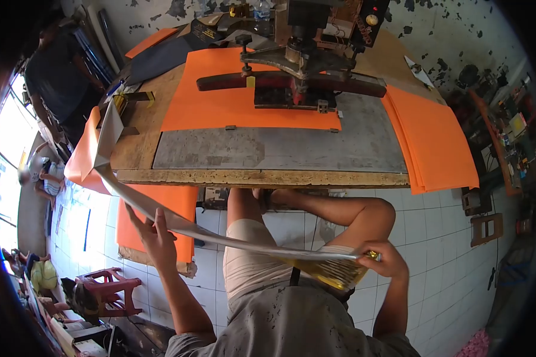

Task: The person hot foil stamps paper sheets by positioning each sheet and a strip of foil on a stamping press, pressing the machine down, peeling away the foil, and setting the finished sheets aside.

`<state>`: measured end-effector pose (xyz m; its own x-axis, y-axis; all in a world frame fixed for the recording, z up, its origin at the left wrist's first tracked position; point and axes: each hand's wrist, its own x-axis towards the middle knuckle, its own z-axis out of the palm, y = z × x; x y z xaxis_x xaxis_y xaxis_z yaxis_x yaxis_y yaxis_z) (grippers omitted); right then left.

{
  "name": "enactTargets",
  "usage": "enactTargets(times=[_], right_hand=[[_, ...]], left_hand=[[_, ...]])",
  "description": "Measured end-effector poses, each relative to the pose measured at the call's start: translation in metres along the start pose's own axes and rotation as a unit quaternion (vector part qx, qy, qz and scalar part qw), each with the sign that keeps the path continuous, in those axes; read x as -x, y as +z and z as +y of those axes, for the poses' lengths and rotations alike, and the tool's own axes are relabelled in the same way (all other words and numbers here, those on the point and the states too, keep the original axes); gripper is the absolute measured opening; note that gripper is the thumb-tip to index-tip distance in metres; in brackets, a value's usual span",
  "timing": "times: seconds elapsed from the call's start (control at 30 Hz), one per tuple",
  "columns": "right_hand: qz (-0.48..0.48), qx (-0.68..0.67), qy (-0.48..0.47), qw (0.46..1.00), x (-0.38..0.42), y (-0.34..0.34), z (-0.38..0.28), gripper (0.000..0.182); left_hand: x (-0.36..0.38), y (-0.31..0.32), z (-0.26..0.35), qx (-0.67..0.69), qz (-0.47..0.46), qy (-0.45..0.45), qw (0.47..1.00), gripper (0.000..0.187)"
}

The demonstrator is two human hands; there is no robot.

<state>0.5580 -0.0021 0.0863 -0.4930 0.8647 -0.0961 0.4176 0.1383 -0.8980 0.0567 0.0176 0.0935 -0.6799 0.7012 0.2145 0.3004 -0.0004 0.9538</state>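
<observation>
A long strip of gold-and-silver foil point(220, 239) hangs in a curve from the table's left edge across my lap. My left hand point(155, 235) is under the strip near its left part, thumb and fingers apart. At the right end, my right hand point(382, 259) is closed around the foil, whose gold side shows printed-out lines. On the table, an orange sheet point(208, 110) lies beneath the black and red press head point(298, 83), over a grey metal plate point(274, 149).
A stack of orange sheets point(435, 140) overhangs the table's right edge. More orange sheets point(155, 220) rest below at left. A person point(62, 77) stands at the far left. A red stool point(110, 291) is at lower left. Dark material point(167, 56) lies at the back.
</observation>
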Motion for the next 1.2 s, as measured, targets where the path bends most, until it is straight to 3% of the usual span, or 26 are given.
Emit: enactTargets(times=[0.13,0.27,0.43,0.53,0.57,0.7,0.83,0.93,1.2], right_hand=[[0.061,0.038,0.025,0.997,0.047,-0.041,-0.018,0.015],[0.128,0.024,0.021,0.991,0.085,-0.073,-0.009,0.019],[0.262,0.074,0.085,0.958,0.084,-0.086,-0.005,0.017],[0.311,0.096,0.101,0.940,0.068,-0.097,-0.003,0.020],[0.312,0.095,0.102,0.940,0.066,-0.103,0.010,0.026],[0.302,0.068,0.076,0.948,0.050,-0.122,0.012,0.036],[0.305,0.103,0.081,0.943,0.042,-0.135,0.012,0.035],[0.315,0.135,0.065,0.937,0.026,-0.147,0.011,0.032],[0.297,0.205,0.085,0.929,-0.020,-0.192,0.012,0.027]], left_hand=[[0.005,0.031,0.027,0.038,-0.067,0.094,0.993,0.074],[-0.003,0.056,0.034,0.041,-0.153,0.131,0.979,0.072],[-0.023,0.064,0.042,-0.111,-0.195,0.154,0.962,0.059],[-0.052,0.067,0.039,-0.172,-0.155,0.304,0.924,0.048],[-0.058,0.067,0.045,-0.199,-0.163,0.263,0.930,0.042],[-0.092,0.062,0.029,-0.242,-0.158,0.298,0.910,0.037],[-0.108,0.063,0.021,-0.242,-0.169,0.319,0.901,0.039],[-0.125,0.073,0.014,-0.293,-0.124,0.410,0.855,0.042],[-0.218,0.083,0.001,-0.308,-0.186,0.401,0.842,0.042]])
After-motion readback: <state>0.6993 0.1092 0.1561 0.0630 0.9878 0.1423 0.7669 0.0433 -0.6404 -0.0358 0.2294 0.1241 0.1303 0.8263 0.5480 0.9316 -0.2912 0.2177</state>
